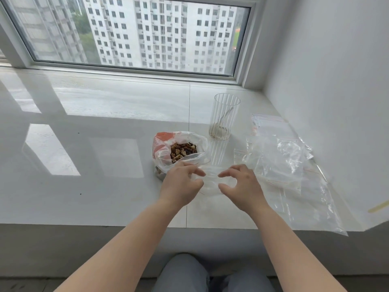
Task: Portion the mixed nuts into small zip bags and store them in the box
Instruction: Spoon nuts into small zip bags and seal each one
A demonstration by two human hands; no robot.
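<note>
An open plastic bag with an orange print (166, 142) stands on the white sill and holds mixed nuts (182, 151). In front of it lies a small clear zip bag (210, 180) between my two hands. My left hand (181, 184) hovers at the bag's left side with fingers curved and spread. My right hand (242, 184) mirrors it on the right, thumb and fingers apart. Whether the fingertips touch the bag is unclear. No box is in view.
A ribbed clear glass (224, 116) with a spoon inside stands behind the bags. A pile of clear zip bags (290, 165) spreads to the right, reaching the sill's front edge (126, 225). A wall closes the right side; the window is behind.
</note>
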